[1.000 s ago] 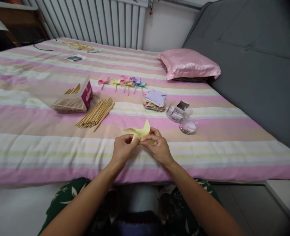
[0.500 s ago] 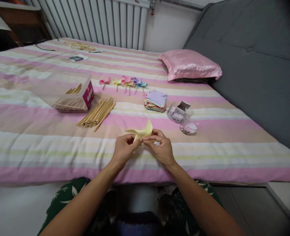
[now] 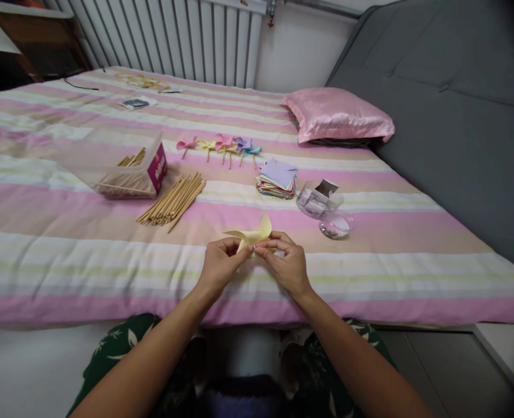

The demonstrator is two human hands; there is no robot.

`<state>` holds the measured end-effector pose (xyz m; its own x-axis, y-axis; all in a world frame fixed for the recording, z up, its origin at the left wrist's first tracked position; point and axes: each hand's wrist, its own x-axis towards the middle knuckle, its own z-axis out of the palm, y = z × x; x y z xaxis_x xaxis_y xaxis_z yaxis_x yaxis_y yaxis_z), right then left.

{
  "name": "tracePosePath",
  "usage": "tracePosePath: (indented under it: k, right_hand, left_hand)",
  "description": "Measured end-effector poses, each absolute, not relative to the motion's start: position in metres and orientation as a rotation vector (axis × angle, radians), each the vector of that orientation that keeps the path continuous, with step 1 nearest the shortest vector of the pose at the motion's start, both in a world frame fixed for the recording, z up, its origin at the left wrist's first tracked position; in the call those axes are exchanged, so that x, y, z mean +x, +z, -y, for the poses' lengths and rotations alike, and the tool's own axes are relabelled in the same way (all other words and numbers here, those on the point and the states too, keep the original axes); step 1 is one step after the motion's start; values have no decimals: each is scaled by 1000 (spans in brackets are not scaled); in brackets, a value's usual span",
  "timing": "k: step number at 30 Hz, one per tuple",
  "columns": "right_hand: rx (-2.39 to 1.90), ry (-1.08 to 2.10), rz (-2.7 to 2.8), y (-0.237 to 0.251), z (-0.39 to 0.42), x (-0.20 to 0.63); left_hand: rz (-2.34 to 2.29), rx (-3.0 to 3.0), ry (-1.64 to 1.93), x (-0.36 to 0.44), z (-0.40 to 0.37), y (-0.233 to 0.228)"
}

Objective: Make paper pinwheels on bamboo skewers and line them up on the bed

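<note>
A yellow paper pinwheel (image 3: 257, 235) with curled blades is held between my two hands, just above the near part of the bed. My left hand (image 3: 222, 261) pinches it from the left, thumb near its centre. From the right, my right hand (image 3: 286, 261) grips it too, thumb and forefinger close to the left thumb. A tiny shiny bit, perhaps a pin, shows between the fingertips; it is too small to be sure. The fingers hide the lower part of the pinwheel.
Bamboo sticks (image 3: 173, 200) lie left, beside a clear plastic box (image 3: 128, 174) holding more. Behind are finished pinwheels (image 3: 224, 145). A stack of coloured paper squares (image 3: 278, 179), a clear container (image 3: 317, 200) and a small round dish (image 3: 335, 226) sit right. A pink pillow (image 3: 339, 116) lies farther back.
Both hands keep nearly the same place around the yellow pinwheel. The fingertips have shifted slightly, and a small shiny bit now shows between them.
</note>
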<state>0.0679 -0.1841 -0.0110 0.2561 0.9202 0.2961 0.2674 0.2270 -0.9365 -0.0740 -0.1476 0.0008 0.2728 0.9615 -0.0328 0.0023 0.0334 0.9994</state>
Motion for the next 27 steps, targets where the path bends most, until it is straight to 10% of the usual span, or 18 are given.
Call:
tracePosePath:
  k: [27]
  right_hand:
    - [-1225,850,1248,-13,185,64]
  left_hand:
    - [-1034,1380,982,-75,147,-5]
